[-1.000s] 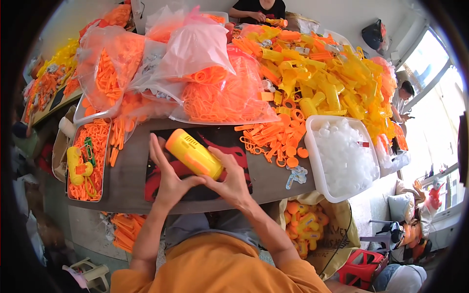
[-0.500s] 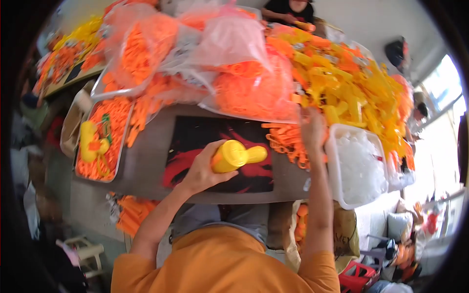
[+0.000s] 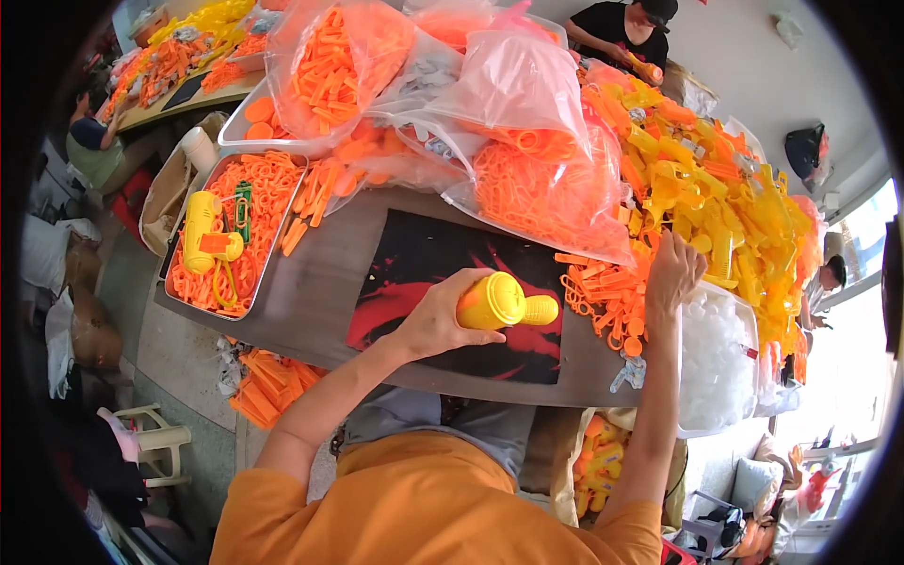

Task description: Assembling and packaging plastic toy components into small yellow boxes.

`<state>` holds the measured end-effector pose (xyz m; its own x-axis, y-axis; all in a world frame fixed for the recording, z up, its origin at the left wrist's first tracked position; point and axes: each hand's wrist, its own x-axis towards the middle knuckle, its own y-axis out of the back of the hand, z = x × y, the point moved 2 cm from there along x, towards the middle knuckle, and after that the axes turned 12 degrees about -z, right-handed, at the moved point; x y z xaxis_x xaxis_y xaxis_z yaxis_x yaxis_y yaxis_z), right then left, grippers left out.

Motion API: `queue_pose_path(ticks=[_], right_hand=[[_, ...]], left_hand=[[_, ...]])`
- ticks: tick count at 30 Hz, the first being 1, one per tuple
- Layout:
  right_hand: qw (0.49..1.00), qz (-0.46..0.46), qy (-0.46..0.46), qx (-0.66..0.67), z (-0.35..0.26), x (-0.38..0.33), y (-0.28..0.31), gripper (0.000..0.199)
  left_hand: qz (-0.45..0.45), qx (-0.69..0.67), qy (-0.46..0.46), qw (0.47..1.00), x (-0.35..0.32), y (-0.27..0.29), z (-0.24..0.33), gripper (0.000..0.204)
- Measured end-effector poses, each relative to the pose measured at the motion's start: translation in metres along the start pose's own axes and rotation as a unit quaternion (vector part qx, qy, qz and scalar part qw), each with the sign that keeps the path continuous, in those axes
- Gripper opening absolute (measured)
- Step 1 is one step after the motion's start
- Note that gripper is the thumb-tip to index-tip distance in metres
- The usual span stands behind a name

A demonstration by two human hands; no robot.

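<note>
My left hand (image 3: 441, 318) is wrapped round a yellow plastic piece (image 3: 492, 299) with a round capped head and a ribbed stub pointing right. It is held above a black and red mat (image 3: 405, 259). Over on the right, my right hand (image 3: 676, 271) reaches to the edge where loose orange plastic parts (image 3: 607, 294) meet a heap of yellow casings (image 3: 744, 226). Its fingers are bent together, and what they hold, if anything, is hidden.
A white bin of clear plastic pieces (image 3: 718, 353) stands by my right forearm. Bags of orange parts (image 3: 546, 184) crowd the table's far side. At left lies a tray of orange links (image 3: 254, 202) with a yellow toy-like piece (image 3: 200, 231) on top. Another person (image 3: 621, 38) works opposite.
The view has swung, so the table sits further right and tilted. My left hand still holds the yellow piece; my right hand stays among the parts at the right.
</note>
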<state>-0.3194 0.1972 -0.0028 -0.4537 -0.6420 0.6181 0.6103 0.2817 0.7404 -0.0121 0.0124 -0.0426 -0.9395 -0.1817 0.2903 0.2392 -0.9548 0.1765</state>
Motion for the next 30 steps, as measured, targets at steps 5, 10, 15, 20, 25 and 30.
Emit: queue_pose_path(ticks=[5,10,15,20,25,30], right_hand=[[0.936,-0.009,0.125,0.328,-0.117,-0.040,0.105,0.035],[0.889,-0.082,0.089,0.442,-0.140,-0.076,0.120,0.031],[0.876,-0.075,0.067,0.471,-0.142,-0.094,0.115,0.031],[0.909,-0.029,0.107,0.403,-0.147,-0.110,0.115,0.040],[0.880,-0.070,0.097,0.459,-0.143,-0.105,0.120,0.054],[0.750,-0.303,0.062,0.584,-0.125,-0.068,0.125,0.077]], left_hand=[[-0.039,0.142,-0.006,0.989,0.007,-0.016,0.002,0.074],[-0.034,0.163,-0.029,0.986,0.009,-0.021,-0.008,0.076],[-0.033,0.175,-0.040,0.983,0.010,-0.025,-0.007,0.079],[-0.041,0.106,-0.022,0.993,0.009,-0.026,-0.003,0.085],[-0.045,0.200,-0.130,0.970,0.010,-0.022,-0.010,0.087],[-0.074,0.221,-0.151,0.961,0.009,-0.023,-0.013,0.086]])
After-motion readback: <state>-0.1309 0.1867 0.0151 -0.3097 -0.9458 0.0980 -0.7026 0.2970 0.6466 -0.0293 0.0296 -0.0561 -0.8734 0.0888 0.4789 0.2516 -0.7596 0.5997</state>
